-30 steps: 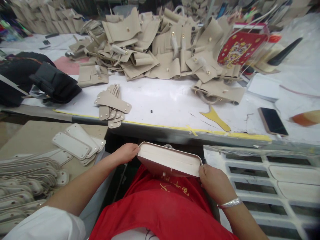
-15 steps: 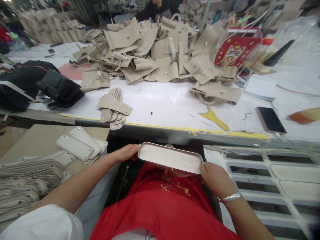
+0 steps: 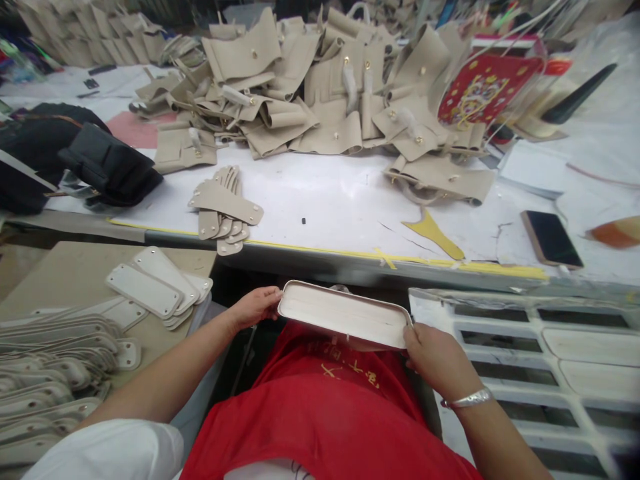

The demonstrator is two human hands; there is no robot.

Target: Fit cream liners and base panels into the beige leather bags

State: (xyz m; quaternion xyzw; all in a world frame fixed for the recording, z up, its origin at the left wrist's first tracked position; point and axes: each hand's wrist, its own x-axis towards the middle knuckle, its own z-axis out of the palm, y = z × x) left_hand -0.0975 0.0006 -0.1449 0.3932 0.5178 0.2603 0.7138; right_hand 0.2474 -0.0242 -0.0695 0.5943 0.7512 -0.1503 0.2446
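In front of my red apron I hold a bag piece, long and narrow, with a cream inner panel, rounded corners and a thin raised rim. It tilts slightly down to the right. My left hand pinches its left end with thumb and fingers. Around the right end, my right hand is closed, thumb near the rim. The underside and some fingertips are hidden. To the left, several pale oblong panels with studded corners lie overlapped on a board, beside a larger stack of similar panels.
Across the white table lies a heap of beige bag parts. Nearer are beige straps, a yellow scraper-like tool and a phone. A black bag sits left. A slatted white rack stands right, holding pale panels.
My head view has shifted slightly, so the table contents sit a little higher in the picture. Both hands keep their hold on the bag piece, which has barely moved.
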